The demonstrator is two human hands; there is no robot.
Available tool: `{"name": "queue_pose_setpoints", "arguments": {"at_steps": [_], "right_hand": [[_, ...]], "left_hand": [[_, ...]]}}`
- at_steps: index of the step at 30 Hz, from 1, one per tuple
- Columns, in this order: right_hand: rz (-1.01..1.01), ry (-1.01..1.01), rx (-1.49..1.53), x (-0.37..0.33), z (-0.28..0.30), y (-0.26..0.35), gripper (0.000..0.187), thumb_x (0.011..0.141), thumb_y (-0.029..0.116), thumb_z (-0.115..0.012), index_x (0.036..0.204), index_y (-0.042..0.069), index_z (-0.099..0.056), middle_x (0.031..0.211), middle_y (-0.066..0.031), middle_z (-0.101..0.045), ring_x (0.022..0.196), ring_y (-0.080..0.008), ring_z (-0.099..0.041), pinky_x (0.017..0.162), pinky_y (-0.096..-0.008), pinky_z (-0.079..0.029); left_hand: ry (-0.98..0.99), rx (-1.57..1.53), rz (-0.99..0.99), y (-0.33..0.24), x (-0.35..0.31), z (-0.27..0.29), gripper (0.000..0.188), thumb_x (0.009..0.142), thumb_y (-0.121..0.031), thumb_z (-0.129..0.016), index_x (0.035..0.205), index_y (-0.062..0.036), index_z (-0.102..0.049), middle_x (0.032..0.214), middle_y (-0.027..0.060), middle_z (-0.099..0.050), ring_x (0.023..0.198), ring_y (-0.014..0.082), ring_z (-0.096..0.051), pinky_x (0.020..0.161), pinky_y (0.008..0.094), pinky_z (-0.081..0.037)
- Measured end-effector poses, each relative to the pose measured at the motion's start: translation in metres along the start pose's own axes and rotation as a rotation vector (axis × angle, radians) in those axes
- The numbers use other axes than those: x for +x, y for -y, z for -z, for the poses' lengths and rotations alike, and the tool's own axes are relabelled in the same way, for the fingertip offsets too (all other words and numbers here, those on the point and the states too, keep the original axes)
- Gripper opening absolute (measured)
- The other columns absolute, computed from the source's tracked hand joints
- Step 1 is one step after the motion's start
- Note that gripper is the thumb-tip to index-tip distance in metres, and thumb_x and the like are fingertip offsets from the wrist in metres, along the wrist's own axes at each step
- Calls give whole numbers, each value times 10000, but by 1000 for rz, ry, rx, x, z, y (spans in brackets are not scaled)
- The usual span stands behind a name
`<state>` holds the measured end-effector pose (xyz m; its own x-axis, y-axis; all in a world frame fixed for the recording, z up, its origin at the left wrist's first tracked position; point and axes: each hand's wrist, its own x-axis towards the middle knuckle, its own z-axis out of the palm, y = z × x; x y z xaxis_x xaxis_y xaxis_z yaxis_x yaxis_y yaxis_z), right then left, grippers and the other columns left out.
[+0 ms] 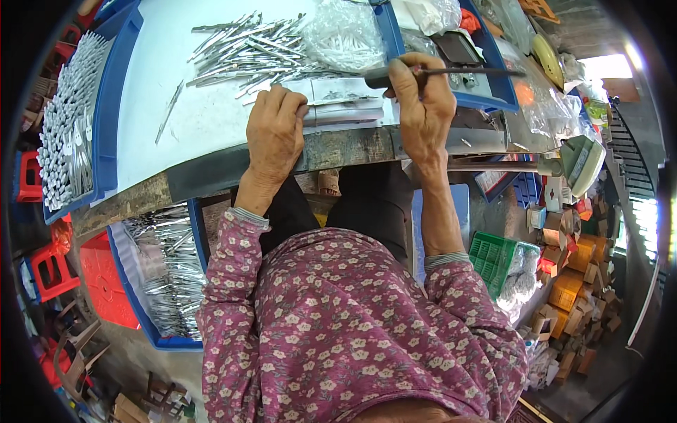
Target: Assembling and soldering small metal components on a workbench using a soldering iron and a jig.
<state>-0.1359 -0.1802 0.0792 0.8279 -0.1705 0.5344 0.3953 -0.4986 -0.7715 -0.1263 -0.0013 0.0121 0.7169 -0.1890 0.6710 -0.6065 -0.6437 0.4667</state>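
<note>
My right hand (425, 106) is closed around a dark tool (472, 71). Its thick blunt end points left, and a long thin rod sticks out to the right; its exact kind is unclear. Close to the table's front edge, the bunched fingers of my left hand (275, 130) rest at the left end of a low grey metal block (347, 113). What those fingers pinch, if anything, is hidden. Just beyond lies a loose heap of thin silvery metal pieces (261, 53). A clear plastic bag (345, 35) with similar thin pieces sits beside it.
One thin piece (168, 113) lies apart on the white table surface (144, 137). A blue tray (106, 141) full of slim rods stands at left; another blue tray (511, 95) holds bags at right. Below the table are a tray of metal pieces (173, 275) and a green crate (491, 255).
</note>
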Motion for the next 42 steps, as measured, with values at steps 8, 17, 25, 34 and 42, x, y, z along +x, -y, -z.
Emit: {"name": "queue_pose_setpoints", "arguments": {"at_steps": [8, 17, 25, 34, 42], "right_hand": [[-27, 196, -85, -6, -16, -23, 209, 834, 190, -597, 888, 5, -515, 645, -144, -598, 559, -273, -595, 523, -346, -446], [-74, 146, -173, 18, 0, -18, 228, 843, 245, -567, 893, 22, -551, 675, -117, -587, 616, -255, -571, 609, -345, -429], [161, 301, -607, 61, -44, -62, 153, 751, 118, -497, 825, 20, -588, 767, -197, -602, 723, -368, -580, 638, -420, -443], [13, 479, -853, 73, -70, -74, 208, 708, 179, -508, 732, -5, -604, 769, -225, -612, 754, -399, -596, 692, -478, -460], [-34, 510, -807, 79, -69, -90, 255, 667, 229, -546, 757, 7, -634, 750, -221, -617, 744, -380, -611, 670, -429, -476]], "left_hand": [[22, 13, 4, -3, 0, 1, 152, 687, 13, -631, 783, -46, -530, 765, 76, -475, 716, 253, -475, 630, 340, -411], [-106, -121, 143, 7, -4, 27, 79, 731, 40, -568, 792, -4, -543, 757, 124, -514, 725, 295, -502, 640, 360, -410], [-267, -6, 532, 52, -33, 92, 50, 814, -30, -556, 841, 12, -563, 785, 101, -539, 700, 211, -528, 637, 292, -422], [-352, 361, 628, 109, -59, 114, 88, 791, -110, -585, 823, -29, -571, 822, 134, -578, 760, 318, -552, 665, 396, -420], [-134, 485, 704, 110, -55, 111, 158, 785, -150, -583, 914, -60, -565, 920, 96, -550, 890, 294, -516, 743, 435, -387]]}}
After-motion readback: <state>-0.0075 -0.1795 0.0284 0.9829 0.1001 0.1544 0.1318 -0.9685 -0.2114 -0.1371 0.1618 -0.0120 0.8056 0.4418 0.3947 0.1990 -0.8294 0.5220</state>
